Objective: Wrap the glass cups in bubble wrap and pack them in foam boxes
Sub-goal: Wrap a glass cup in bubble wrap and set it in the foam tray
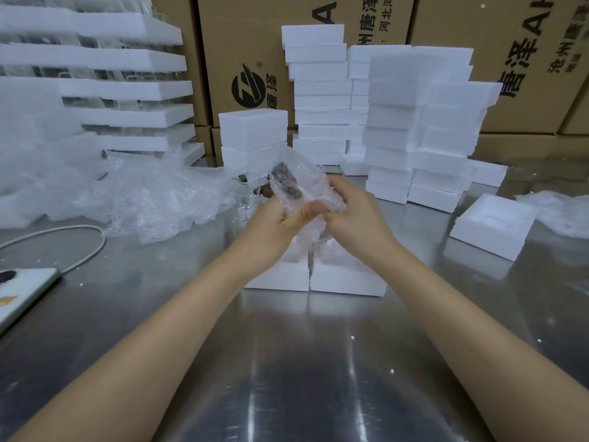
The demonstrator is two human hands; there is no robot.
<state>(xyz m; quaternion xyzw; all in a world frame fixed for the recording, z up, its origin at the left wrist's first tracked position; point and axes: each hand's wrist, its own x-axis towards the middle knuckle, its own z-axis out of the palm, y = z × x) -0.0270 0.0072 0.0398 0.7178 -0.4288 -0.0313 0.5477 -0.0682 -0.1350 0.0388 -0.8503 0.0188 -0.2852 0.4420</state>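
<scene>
Steel table is backed by printed cartons. Foam stacks are ranged along its far side and foam trays are piled at far left. A wrapped cup is held in the air between both hands, above an open foam box lying near the table's middle. The left hand is curled round the bundle's lower left, with its thumb laid across the wrap. The right hand is closed on the bundle's right side, fingers tucked against the wrap. A dark part is visible through the wrap near the bundle's top. Bare glass cups are stood on the table just behind the left hand. Loose bubble wrap is heaped at left, with a cable looped beside it. A second open box is noted at right.
</scene>
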